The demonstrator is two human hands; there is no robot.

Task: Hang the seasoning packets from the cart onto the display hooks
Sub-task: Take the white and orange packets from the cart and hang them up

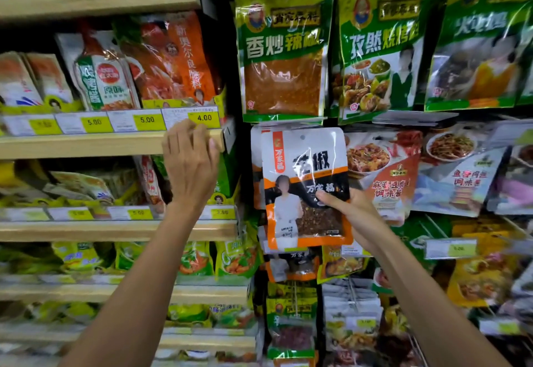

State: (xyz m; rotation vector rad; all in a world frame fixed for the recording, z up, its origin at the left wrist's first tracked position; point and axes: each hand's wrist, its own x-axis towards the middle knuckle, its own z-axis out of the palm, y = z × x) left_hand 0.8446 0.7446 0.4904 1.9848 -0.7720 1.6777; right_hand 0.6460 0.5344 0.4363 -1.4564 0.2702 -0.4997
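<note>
Here, the seasoning packet (305, 170) is being held upright before the hanging display, crowded by green packets (282, 49) above and red packets (383, 170) at right. The right grip (356, 216) is pinching its lower right edge, thumb on front. The left grip (190, 164), fingers loosely spread, is touching the wooden shelf edge (86, 145) below the 4.00 price tag (203, 118).

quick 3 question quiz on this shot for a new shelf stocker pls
1. True or false: the left hand holds a packet.
2. Which hand grips the white-and-orange packet at its lower right part? A) left hand B) right hand C) both
3. Fill in: the yellow price tag at the left hand's fingertips reads ____.
Key: 1 false, its fingers are spread and hold nothing; 2 B; 3 4.00.
</note>
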